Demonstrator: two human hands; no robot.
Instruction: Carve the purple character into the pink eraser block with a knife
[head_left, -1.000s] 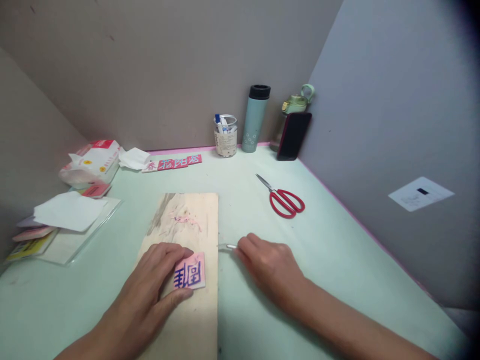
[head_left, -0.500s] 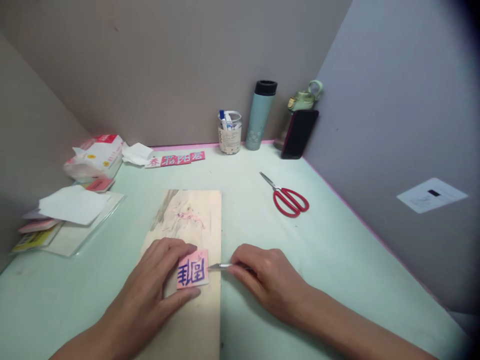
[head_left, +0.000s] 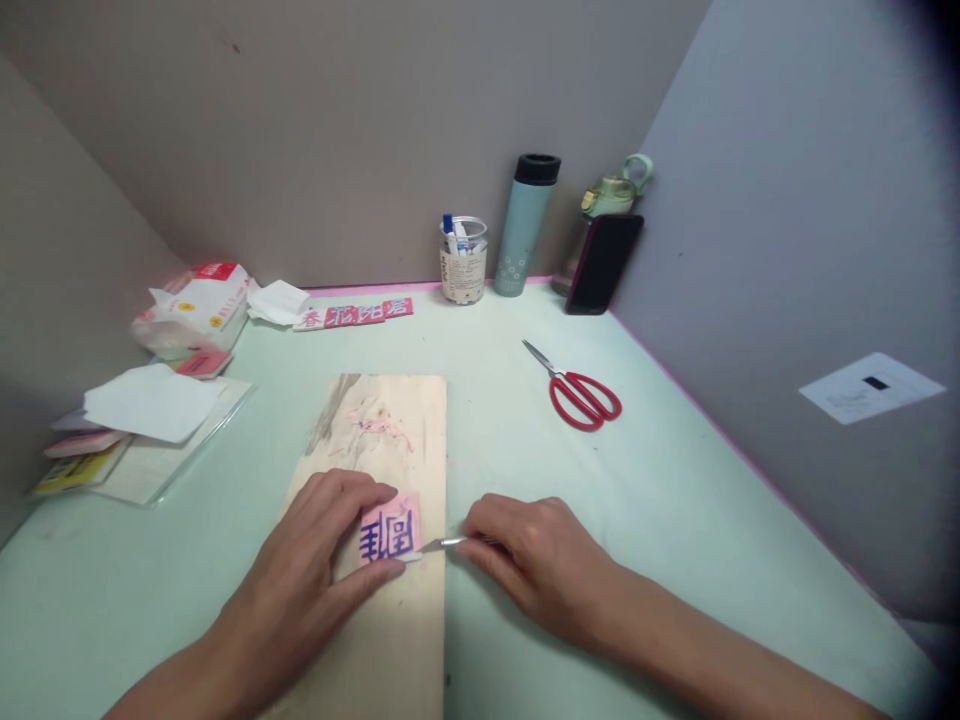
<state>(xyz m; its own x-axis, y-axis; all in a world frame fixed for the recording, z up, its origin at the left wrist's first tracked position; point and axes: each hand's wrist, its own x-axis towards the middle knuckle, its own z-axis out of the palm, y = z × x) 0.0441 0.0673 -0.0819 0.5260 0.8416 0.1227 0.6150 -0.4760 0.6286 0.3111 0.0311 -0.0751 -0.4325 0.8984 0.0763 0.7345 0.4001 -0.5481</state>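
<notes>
On a pale wooden board (head_left: 420, 640) lies a small pink square block (head_left: 391, 532) with dark blue characters drawn on it. My left hand (head_left: 307, 560) grips the block, fingertips at its far edge and thumb at its near edge. A thin metal knife (head_left: 452, 541) is pinched in my right hand (head_left: 529, 555), its blade pointing left and its tip at the block's lower right corner. The near edge of the block shows a pale, whitish strip beside my thumb.
Red-handled scissors (head_left: 583, 398) lie right of the board. Behind stand a jar of pens (head_left: 463, 275), a blue tumbler (head_left: 523, 230), a green bottle (head_left: 609, 197) and a phone (head_left: 604, 265). Carved pink blocks (head_left: 355, 315), a tissue pack (head_left: 199, 310) and papers (head_left: 150, 402) are at left.
The knife tip has moved from the middle of the block's right edge to its lower right corner. The block's near side looks slightly tilted, and the whole view has shifted a little.
</notes>
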